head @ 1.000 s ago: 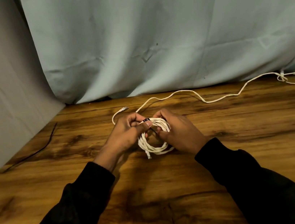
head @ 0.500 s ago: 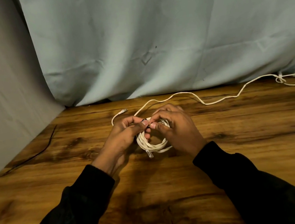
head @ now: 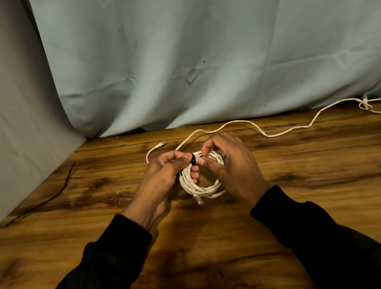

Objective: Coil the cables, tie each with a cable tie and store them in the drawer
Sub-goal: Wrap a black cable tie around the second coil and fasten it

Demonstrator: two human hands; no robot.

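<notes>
You are working over a wooden table (head: 315, 200) that runs back to a pale cloth backdrop (head: 197, 57), and across its far side trails the longest thing here, a loose white cable (head: 288, 130) still uncoiled, snaking from behind your hands out to the right edge; judge it light and limp, likely to drag and kink, so gather it loop by loop rather than pulling from one end. Next in size is the white coil (head: 202, 186) held just above the table between your hands, several loops stacked together, with a clear plug end (head: 199, 200) hanging at its near side. It looks light and springy: the loops will want to fan open if you slacken, so keep hold at the bundled top, where all strands cross. Your left hand (head: 162, 177) grips that top section, fingers curled through the loops and thumb pressing on top. Your right hand (head: 229, 163) curls over the coil's right side, its fingertips (head: 201, 161) pinching at the black cable tie (head: 193, 160) wrapped round the strands. That tie is small, thin and probably slick, so pinch it close to the bundle. Off to the left a thin black strip (head: 45, 201), perhaps another tie, lies flat.
</notes>
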